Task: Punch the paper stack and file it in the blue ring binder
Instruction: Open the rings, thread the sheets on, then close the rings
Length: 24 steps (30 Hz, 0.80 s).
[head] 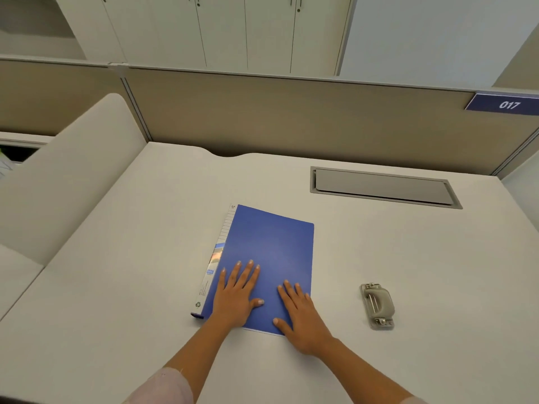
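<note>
While both flat, empty hands, left hand (236, 295) and right hand (302, 316), press the closed blue ring binder (271, 252), filing looks finished; hole punch (377, 305) sits right of it.

Single view: the head-worn wide-angle camera looks forward and steeply down onto the desk (151, 258) from close above its near edge (straight lines bow toward the frame borders). The partition (291, 118) and cabinets (233, 30) fill the upper frame.

blue ring binder (271, 252) contents hidden under shut cover, spine label (210, 272) print unreadable, forearms cropped below
</note>
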### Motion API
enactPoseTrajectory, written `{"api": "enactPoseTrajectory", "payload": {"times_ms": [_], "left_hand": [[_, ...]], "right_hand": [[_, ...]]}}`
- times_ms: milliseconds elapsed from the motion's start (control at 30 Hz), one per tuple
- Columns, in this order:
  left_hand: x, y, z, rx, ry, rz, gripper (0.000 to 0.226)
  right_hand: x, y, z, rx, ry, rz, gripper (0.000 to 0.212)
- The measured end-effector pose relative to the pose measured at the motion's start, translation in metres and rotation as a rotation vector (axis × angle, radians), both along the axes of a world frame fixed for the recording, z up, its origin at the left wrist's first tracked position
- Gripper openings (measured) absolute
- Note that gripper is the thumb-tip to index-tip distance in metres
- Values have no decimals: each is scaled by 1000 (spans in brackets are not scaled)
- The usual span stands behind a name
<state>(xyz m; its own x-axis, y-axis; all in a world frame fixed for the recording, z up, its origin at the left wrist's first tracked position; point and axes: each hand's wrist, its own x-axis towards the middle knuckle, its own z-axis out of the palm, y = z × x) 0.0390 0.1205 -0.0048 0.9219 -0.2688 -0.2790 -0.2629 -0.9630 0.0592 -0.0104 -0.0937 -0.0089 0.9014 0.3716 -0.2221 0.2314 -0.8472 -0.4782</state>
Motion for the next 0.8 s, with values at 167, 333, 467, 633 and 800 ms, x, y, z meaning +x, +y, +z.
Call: {"api": "enactPoseTrajectory", "payload": {"times_ms": [167,333,467,633,800], "left_hand": [[11,27,-2,-29,-37,167,100],[32,57,9,31,-31,276,82],[60,76,18,76,12,295,76],[92,92,20,78,7,296,76],[118,101,23,90,50,295,75]], "right_hand": [[33,44,5,-44,26,103,89],[78,81,16,-140,70,212,84],[106,99,22,-164,102,271,79],[129,109,20,-161,87,261,75],[148,114,14,-169,67,243,72]]}}
